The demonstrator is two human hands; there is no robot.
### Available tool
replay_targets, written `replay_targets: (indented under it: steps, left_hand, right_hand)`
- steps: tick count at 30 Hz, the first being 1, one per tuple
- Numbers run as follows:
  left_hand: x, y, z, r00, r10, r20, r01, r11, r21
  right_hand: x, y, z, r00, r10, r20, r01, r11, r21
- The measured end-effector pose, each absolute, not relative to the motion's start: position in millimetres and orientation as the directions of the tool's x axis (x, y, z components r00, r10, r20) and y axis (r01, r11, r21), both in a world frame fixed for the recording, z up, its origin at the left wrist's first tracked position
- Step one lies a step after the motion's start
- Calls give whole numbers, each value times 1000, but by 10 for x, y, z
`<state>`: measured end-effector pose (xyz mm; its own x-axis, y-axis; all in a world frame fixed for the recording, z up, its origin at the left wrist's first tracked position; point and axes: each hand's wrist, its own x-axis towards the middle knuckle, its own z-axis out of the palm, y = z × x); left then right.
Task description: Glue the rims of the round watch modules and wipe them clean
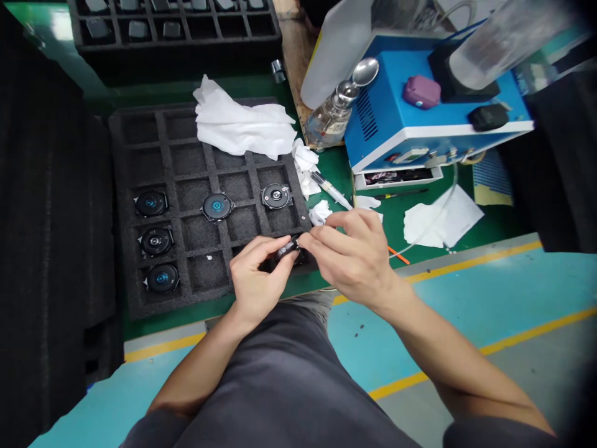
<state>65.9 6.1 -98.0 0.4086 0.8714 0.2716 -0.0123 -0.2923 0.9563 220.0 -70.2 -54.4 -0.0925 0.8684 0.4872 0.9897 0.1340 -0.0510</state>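
Between its thumb and fingers, my left hand (259,274) grips a small black watch case (286,249), turned on edge over the tray's front right corner. My right hand (354,255) is closed in a pinch at the right side of the case; whatever its fingertips hold is hidden. Below lies the black foam tray (200,242) with square pockets. Watch cases lie in several pockets: one with a blue-lit coil (217,206) in the middle, a paler one (276,196) at right, and a column at left, including a dark one (156,241).
White cloth (242,124) covers the tray's far pockets. Right of it are crumpled tissues (305,163), a syringe (332,190), a pump bottle (331,115) and a blue machine (396,106) with a thin tube. Another foam tray (177,37) stands behind. An orange stick (398,255) lies near the table edge.
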Motion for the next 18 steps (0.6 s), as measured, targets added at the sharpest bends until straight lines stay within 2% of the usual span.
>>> replay_targets:
  steps: [2, 5, 6, 7, 8, 10, 12, 14, 16, 18]
  left_hand:
    - [657, 56, -981, 399, 866, 302, -17, -322, 946]
    - [654, 52, -983, 388, 857, 339, -28, -357, 934]
    - [654, 51, -984, 385, 854, 351, -25, -371, 928]
    - [655, 50, -987, 384, 851, 358, -18, -381, 924]
    - [656, 49, -990, 384, 850, 361, -9, -388, 922]
    - [661, 45, -998, 386, 858, 339, 9, -371, 928]
    - [667, 41, -1002, 391, 873, 292, 24, -327, 945]
    - [672, 37, -998, 400, 881, 251, 25, -285, 958]
    - [676, 36, -985, 407, 888, 216, 0, -236, 972]
    - [674, 39, -967, 376, 908, 182, -78, -165, 983]
  right_hand:
    - [2167, -680, -531, -29, 861, 507, 972, 143, -186]
    - [2087, -644, -551, 114, 862, 494, 870, 154, -469]
    - [2071, -638, -564, 139, 864, 484, 849, 148, -507]
    - [2068, -635, -578, 136, 862, 489, 856, 146, -496]
    - [2076, -635, -589, 107, 857, 505, 886, 148, -439]
    - [2119, -637, -598, -11, 846, 533, 959, 160, -234]
    - [2176, -638, -574, -145, 846, 513, 983, 182, -23]
    - [2224, -643, -513, -254, 844, 473, 967, 215, 137]
    - [2259, -662, -433, -348, 838, 420, 932, 259, 255]
    - [2294, -700, -366, -375, 855, 358, 915, 279, 292]
